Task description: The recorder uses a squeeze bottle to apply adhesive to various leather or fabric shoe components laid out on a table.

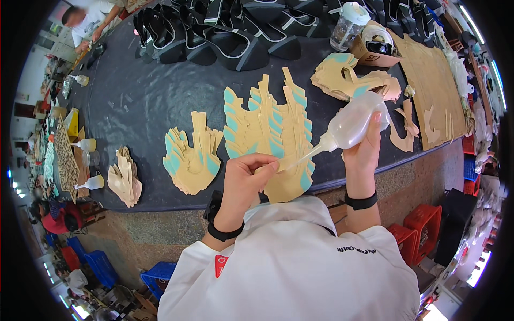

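My right hand [365, 145] is wrapped round a translucent white squeeze bottle [354, 122], tilted so its long thin nozzle points down to the left. The nozzle tip is close to the fingertips of my left hand [247, 179], which is closed in a pinch on a tan cut piece [259, 199], mostly hidden by the hand. Beneath and beyond both hands lie overlapping rows of tan cut pieces [267, 131] with light-blue patches. A smaller fanned stack of similar pieces [191, 160] lies to the left of them.
Black wedge-heeled shoes [230, 45] crowd the dark table's [139, 107] far side. A lidded clear jar [349, 27], a cardboard box [375, 53] and more tan pieces [348, 77] are at right. Squeeze bottles [92, 182] stand left. Another person [88, 24] is at far left.
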A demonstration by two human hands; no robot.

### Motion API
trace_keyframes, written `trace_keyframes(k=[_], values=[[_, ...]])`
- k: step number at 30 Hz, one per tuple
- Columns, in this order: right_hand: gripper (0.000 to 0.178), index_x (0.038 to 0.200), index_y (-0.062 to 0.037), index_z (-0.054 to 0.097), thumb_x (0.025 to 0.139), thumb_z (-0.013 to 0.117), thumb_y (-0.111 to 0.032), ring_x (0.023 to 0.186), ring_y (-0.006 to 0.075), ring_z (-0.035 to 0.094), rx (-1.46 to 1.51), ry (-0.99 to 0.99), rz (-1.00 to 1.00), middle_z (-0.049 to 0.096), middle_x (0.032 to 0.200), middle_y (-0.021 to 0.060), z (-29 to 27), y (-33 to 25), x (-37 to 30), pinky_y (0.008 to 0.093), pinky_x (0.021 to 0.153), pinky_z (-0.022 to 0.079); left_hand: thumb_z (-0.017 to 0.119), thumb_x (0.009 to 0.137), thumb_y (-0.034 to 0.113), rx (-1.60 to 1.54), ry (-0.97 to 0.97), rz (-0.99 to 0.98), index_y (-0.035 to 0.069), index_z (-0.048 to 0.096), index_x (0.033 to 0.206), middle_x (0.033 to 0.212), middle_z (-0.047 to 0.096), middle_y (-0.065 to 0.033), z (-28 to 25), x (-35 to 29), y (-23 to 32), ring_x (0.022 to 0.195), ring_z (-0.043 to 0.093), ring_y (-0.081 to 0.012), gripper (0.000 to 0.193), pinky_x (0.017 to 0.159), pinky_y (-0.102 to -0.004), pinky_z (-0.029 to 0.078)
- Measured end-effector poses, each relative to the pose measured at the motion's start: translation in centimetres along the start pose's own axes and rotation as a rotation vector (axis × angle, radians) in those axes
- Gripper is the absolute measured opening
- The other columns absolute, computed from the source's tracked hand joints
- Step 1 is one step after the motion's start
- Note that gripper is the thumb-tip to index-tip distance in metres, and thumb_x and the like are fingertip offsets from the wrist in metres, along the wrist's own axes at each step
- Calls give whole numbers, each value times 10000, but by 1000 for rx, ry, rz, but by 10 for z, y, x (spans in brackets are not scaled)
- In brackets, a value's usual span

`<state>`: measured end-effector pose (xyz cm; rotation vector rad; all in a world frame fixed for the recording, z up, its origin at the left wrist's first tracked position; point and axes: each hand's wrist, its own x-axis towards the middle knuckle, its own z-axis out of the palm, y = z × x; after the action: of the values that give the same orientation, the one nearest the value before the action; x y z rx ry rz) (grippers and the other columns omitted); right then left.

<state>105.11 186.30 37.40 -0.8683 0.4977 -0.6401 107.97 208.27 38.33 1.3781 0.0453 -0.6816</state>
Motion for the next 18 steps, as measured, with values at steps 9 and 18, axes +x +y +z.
trace_keyframes(k=[9, 18], values=[[530, 1217, -51, 363, 862, 457, -434, 963, 255, 532, -41, -10, -28, 499, 1068, 118, 2, -1, 6, 385, 794, 470, 608, 762, 45, 10, -19, -12, -33, 631, 848, 645, 617, -35, 0, -1, 3, 437, 386, -1, 118, 395, -149, 275], [530, 1219, -62, 371, 851, 478, -429, 933, 264, 541, -25, -36, 125, 495, 1067, 111, -15, -2, -2, 394, 791, 473, 598, 786, 78, 129, 363, 266, 3, 630, 871, 692, 622, -16, -40, 29, 9, 441, 384, 1, 119, 396, -145, 290]])
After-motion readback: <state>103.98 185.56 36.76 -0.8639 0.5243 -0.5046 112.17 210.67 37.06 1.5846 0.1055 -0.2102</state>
